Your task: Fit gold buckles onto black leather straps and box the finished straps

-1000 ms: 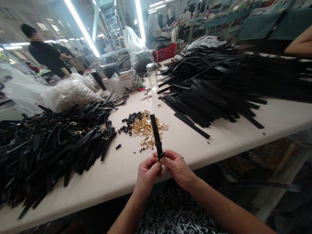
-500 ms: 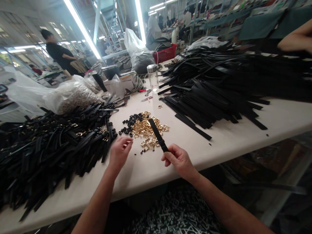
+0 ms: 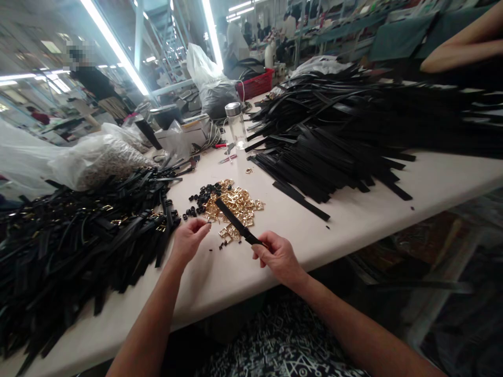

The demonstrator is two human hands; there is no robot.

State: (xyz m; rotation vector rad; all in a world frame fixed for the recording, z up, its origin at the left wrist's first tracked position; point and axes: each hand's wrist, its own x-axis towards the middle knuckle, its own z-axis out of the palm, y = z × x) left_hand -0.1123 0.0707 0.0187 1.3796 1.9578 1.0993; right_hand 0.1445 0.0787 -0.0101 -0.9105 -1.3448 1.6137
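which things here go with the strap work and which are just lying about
Likely part of the work:
- black strap in the right hand
- gold buckles
- small black loops
- both strap piles, left and right

Seemingly just lying about:
- glass bottle
- red basket

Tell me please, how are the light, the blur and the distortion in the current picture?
Head view: ceiling light tubes glare white; far-right black straps merge into darkness. Also head view: background person at left is blurred, the head pixelated; table edge slants, suggesting tilt or wide lens.

Factory workshop w/ tube lights (image 3: 113,44), strap piles (image 3: 314,157) & workers.
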